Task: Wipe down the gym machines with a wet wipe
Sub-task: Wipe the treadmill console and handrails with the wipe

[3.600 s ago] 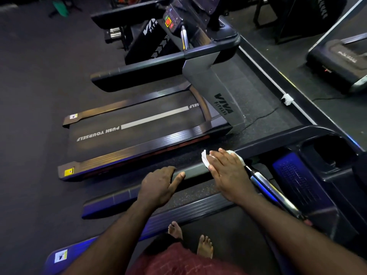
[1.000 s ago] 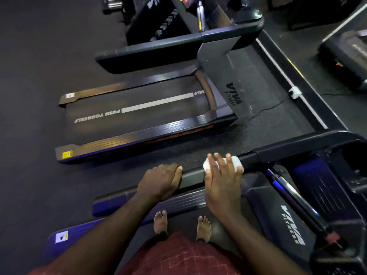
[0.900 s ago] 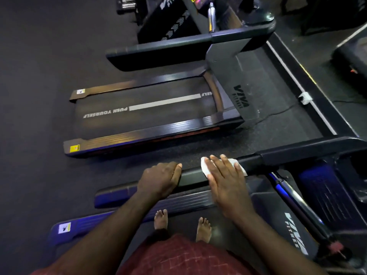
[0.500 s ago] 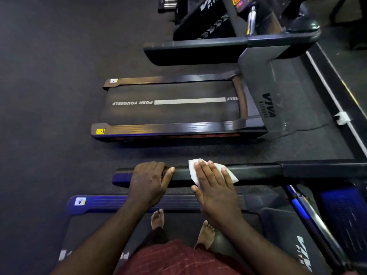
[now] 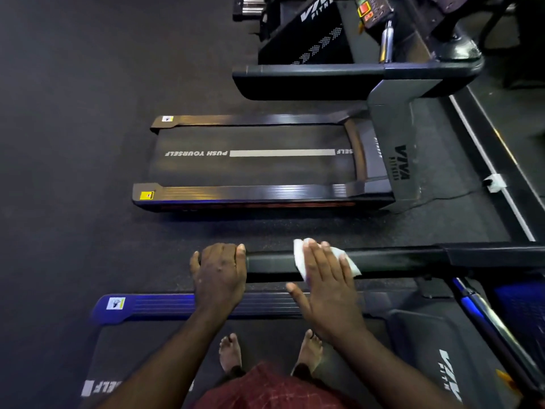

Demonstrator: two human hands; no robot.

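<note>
I stand barefoot on a treadmill and face its black left handrail (image 5: 392, 259), which runs across the view. My right hand (image 5: 326, 283) lies flat with straight fingers on a white wet wipe (image 5: 300, 256) and presses it onto the rail. My left hand (image 5: 219, 274) sits on the rail's free end, its fingers curled over the far side. The hands are about a hand's width apart.
A second treadmill (image 5: 256, 160) with a "PUSH YOURSELF" belt stands parallel beyond the rail, its own handrail (image 5: 309, 81) and console (image 5: 373, 10) further back. Dark rubber floor (image 5: 73, 143) spreads to the left. A steel grip bar (image 5: 489, 317) slants at right.
The view has swung to the left. My right hand has slid the wipe along the rail toward my left hand, which has stayed on the rail's end.
</note>
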